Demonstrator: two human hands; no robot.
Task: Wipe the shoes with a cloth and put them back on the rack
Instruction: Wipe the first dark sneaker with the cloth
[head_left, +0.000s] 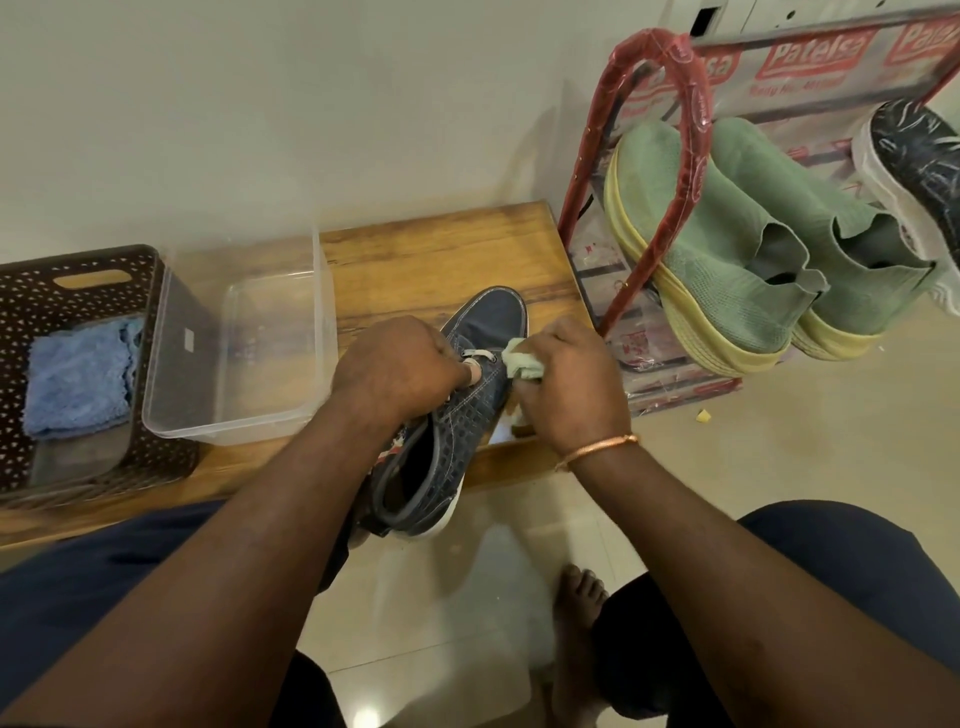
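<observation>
Bare foot (579, 587): on the floor tile below the right forearm, nearest the viewer. Copper bangle (597, 449): on the right wrist. Navy lace-up sneaker (493, 317): between the two hands, heel overhanging the near edge of the wooden bench (431, 260), toe pointing away; white sole and a quilted, textured upper. Left hand (395, 364): fingers curled over the lace area and gripping the sneaker from its left side to steady it. Right hand (571, 384): fingers bunched round a pale green cloth (524, 364), pressing it to the sneaker's right flank just behind the toe. Handling, as judged: the sneaker looks light, soft in the upper and firm in the sole; best held at the collar or across the laces, where the upper gives a secure hold. The cloth is limp and needs to be kept wadded. Clear plastic tub (234, 431): left of the left hand, on the bench. Brown perforated basket (31, 270): further left, touching the tub, with a folded blue microfibre cloth (78, 379) inside. Red-framed shoe rack (693, 104): beyond and right of the right hand, carrying a pair of green knit slip-ons (727, 249) and, further right, a dark shoe with a white sole (919, 150).
</observation>
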